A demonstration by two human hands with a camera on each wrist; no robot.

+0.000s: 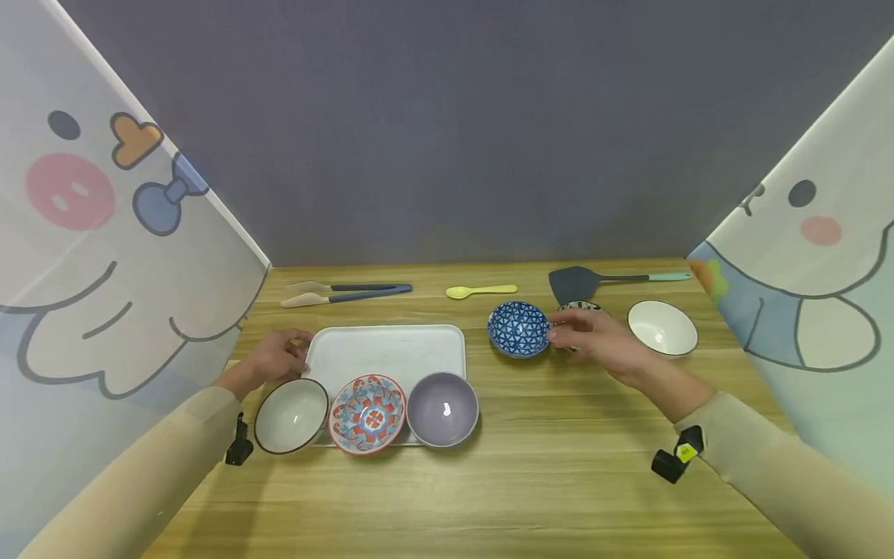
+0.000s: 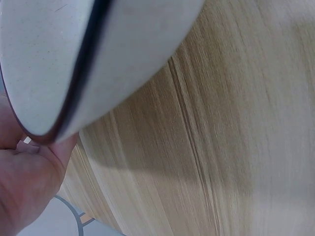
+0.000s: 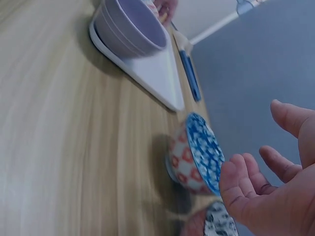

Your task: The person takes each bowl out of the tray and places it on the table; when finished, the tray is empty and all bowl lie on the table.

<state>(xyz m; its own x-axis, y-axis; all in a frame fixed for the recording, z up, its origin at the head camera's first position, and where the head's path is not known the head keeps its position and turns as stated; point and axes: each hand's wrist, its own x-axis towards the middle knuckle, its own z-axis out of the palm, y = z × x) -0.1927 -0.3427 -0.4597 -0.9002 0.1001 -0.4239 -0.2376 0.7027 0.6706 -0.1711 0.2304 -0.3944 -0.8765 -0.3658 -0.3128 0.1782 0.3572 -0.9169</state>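
Note:
My left hand (image 1: 279, 355) is at the left edge of a white tray (image 1: 384, 345), fingers loose and right at its rim. A white dark-rimmed bowl (image 1: 291, 416) hides part of that hand in the left wrist view. My right hand (image 1: 594, 340) has its fingertips at the right rim of a blue-and-white patterned bowl (image 1: 518, 330), red-checked outside (image 3: 184, 164). Its fingers are spread and hold nothing. A black-and-white patterned bowl (image 3: 220, 220) is partly hidden under this hand in the head view. Along the tray's front are a red-and-blue floral bowl (image 1: 367, 415) and a purple bowl (image 1: 443, 410).
Tongs (image 1: 349, 293), a yellow spoon (image 1: 482, 290) and a dark spatula with a mint handle (image 1: 615, 279) lie along the back of the wooden table (image 1: 489, 497). Another white bowl (image 1: 663, 328) stands at the right. A grey wall (image 1: 475, 140) rises behind.

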